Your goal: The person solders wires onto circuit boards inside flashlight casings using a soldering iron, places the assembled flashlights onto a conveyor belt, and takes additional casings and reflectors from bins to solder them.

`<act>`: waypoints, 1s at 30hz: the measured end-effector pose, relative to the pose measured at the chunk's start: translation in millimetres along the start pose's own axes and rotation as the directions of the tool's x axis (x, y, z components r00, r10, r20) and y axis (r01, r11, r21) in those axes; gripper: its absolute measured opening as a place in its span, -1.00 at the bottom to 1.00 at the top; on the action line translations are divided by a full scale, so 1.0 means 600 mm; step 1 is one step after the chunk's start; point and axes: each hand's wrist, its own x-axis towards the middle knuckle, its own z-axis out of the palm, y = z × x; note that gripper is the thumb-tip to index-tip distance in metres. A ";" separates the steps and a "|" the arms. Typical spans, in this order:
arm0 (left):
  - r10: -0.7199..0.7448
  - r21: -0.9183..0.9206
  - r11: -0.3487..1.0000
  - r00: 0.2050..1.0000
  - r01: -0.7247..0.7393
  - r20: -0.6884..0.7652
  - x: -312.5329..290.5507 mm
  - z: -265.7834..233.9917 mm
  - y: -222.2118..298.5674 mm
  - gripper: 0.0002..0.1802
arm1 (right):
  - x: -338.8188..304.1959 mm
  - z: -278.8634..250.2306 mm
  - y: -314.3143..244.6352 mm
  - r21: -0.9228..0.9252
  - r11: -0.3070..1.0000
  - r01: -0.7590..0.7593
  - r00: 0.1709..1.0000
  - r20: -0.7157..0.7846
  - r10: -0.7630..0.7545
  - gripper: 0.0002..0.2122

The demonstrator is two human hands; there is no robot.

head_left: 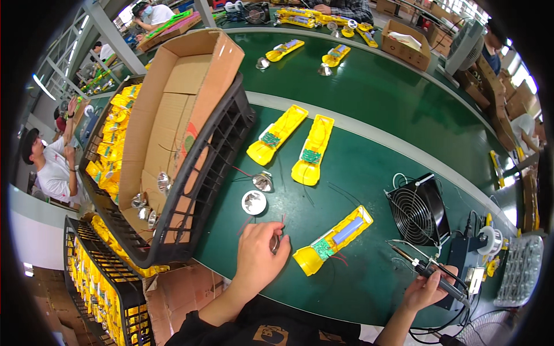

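Note:
My left hand is closed, thumb against fingers, around a small shiny piece mostly hidden by the fingers; thin red wires stick out beside it. My right hand grips a soldering iron, its tip pointing up and left toward the fan. Between the hands lies a yellow flashlight housing with a blue battery and a green circuit board. Beyond my left hand rest a white-rimmed reflector and a silver reflector. Farther back are two more yellow housings with green boards.
A cardboard box with reflectors leans in a black crate at left. On the right stand a black fan, a solder spool and a soldering station. A green conveyor carries housings; other people sit beyond.

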 end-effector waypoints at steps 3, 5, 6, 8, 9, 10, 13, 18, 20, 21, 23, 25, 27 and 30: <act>-0.013 0.063 0.998 1.000 0.013 0.001 -0.003 0.000 0.004 -0.78 | -0.001 0.000 0.000 -0.029 0.999 0.014 1.000 0.022 -0.013 -0.73; -0.025 0.039 0.999 0.999 0.026 -0.027 -0.006 0.003 0.005 -0.79 | -0.001 0.000 0.000 -0.060 0.998 0.018 0.999 0.051 -0.015 -0.73; -0.007 0.041 0.999 0.999 0.008 -0.032 -0.008 0.003 0.003 -0.80 | -0.001 0.001 0.000 -0.060 0.998 0.016 0.999 0.045 -0.014 -0.73; 0.007 0.043 0.999 0.999 -0.006 -0.035 -0.010 0.006 0.000 -0.82 | -0.001 0.002 0.001 -0.061 0.998 0.011 0.999 0.042 -0.009 -0.74; 0.045 0.022 0.999 0.997 -0.044 -0.063 -0.011 0.008 -0.003 -0.84 | -0.001 0.002 0.002 -0.055 0.998 0.012 0.999 0.041 -0.010 -0.74; 0.070 -0.008 0.997 0.995 -0.071 -0.064 -0.012 0.009 -0.005 -0.87 | -0.001 0.002 0.003 -0.024 1.000 0.007 1.000 0.015 -0.006 -0.75; 0.130 -0.068 0.988 0.987 -0.137 -0.093 -0.013 0.012 -0.013 -0.90 | -0.002 0.003 0.006 -0.049 0.999 -0.013 1.000 0.012 0.014 -0.76; 0.126 -0.345 0.927 0.989 -0.146 -0.079 -0.014 0.017 -0.007 -0.90 | -0.001 0.014 -0.004 -0.089 0.996 -0.028 0.997 0.073 0.035 -0.75; 0.058 -0.428 0.903 0.997 -0.035 0.041 -0.019 0.015 0.000 -0.89 | -0.001 0.024 -0.017 -0.113 0.993 -0.033 0.990 0.130 0.048 -0.72; 0.069 -0.434 0.899 0.997 -0.055 0.017 -0.020 0.016 0.003 -0.89 | -0.003 0.033 -0.023 -0.120 0.992 -0.035 0.990 0.134 0.051 -0.72; 0.033 -0.451 0.893 0.999 -0.009 0.044 -0.022 0.020 0.010 -0.89 | -0.008 0.053 -0.034 -0.100 0.993 0.067 0.982 0.182 -0.048 -0.68; 0.048 -0.421 0.906 0.999 -0.037 0.015 -0.020 0.021 0.010 -0.90 | -0.016 0.073 -0.047 -0.163 0.983 0.079 0.977 0.211 -0.043 -0.65; 0.096 -0.346 0.934 0.995 -0.088 0.004 -0.016 0.023 0.007 -0.87 | -0.021 0.091 -0.053 -0.157 0.987 0.034 0.916 0.400 0.032 -0.69; 0.183 -0.239 0.955 0.983 -0.174 0.014 -0.011 0.028 0.000 -0.86 | -0.023 0.112 -0.047 -0.214 0.977 -0.006 0.910 0.403 0.093 -0.66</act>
